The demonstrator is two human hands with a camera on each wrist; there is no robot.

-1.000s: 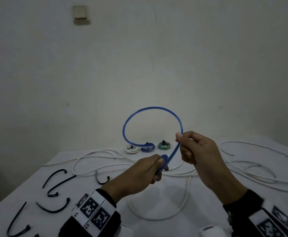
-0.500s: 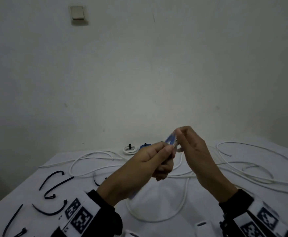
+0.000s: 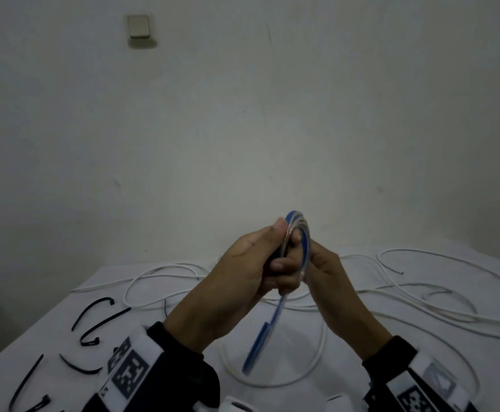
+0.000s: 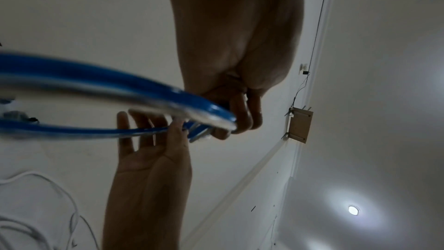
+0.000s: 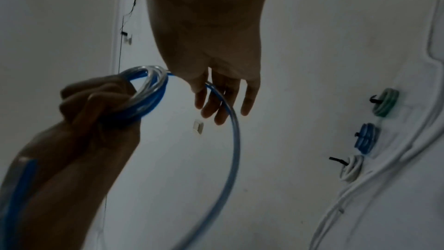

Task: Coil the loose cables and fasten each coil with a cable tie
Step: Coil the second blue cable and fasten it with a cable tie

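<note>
Nearest, the left hand [image 3: 251, 263] has its fingers curled tight round a small stack of turns of the blue cable [image 3: 297, 230], held up above the table [image 3: 64, 337], while the right hand [image 3: 329, 272], just beyond the coil, guides the free run with fingers nearly straight and loosely spread. The cable looks light, smooth and springy, so it probably wants to unwind; best pinched where the turns cross. Beyond the coil, black cable ties [image 3: 94, 310] and loose white cables [image 3: 421, 295] lie on the table.
</note>
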